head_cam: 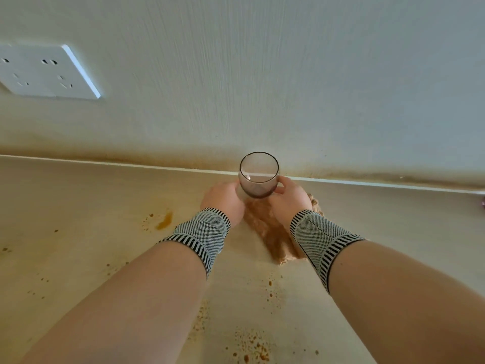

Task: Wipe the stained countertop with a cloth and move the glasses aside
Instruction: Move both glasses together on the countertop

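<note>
Many orange-brown stains (252, 348) lie nearer than the grip, unwiped on the countertop (78, 206). Under the right hand (288, 199) lies a brown cloth (273, 237). Both it and the left hand (223, 199) cup one glass (258, 176), beside the wall (288, 74) beyond. Wiping seems barely begun.

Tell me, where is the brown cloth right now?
The brown cloth lies on the countertop mid-view, below the glass, between both wrists and partly under the right hand.

The cloth (273, 232) lies mostly hidden under the right hand (288, 200) (fingertips unseen behind the glass (258, 177)).
</note>
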`<state>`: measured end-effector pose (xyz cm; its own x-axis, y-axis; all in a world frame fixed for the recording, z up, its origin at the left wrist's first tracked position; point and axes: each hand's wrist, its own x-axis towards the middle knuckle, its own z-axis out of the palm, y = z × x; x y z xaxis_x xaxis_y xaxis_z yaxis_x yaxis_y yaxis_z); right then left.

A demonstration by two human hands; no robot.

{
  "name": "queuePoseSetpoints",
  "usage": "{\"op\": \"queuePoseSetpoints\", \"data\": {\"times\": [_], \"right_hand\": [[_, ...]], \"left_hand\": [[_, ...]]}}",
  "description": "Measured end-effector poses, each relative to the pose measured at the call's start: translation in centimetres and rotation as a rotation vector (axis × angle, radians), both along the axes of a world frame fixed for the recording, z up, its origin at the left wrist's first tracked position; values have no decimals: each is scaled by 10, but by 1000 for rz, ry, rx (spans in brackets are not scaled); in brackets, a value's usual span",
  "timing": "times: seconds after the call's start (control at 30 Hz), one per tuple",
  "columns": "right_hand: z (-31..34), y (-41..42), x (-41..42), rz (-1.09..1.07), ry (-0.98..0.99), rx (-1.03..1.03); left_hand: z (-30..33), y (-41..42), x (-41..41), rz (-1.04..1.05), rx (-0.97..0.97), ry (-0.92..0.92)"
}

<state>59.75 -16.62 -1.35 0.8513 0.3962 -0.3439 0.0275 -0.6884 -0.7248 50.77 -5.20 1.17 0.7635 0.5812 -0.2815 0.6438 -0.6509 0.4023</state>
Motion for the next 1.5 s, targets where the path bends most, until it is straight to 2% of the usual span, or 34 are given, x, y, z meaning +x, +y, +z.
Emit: {"op": "queuePoseSetpoints", "data": {"times": [0.33,0.67,1.13,1.5], "right_hand": [[10,-184,78,-218,-64,-3],[4,-312,140,-307,-8,-20],[-6,-347,170,-371,58,19],[-7,-352,172,-322,53,-29]], "left_hand": [[-16,-166,105,-238,-25,66],[-22,-291,182,-298,-54,95],[-24,-331,230,-318,-79,215],[-21,-337,239,-303,-123,213]]}}
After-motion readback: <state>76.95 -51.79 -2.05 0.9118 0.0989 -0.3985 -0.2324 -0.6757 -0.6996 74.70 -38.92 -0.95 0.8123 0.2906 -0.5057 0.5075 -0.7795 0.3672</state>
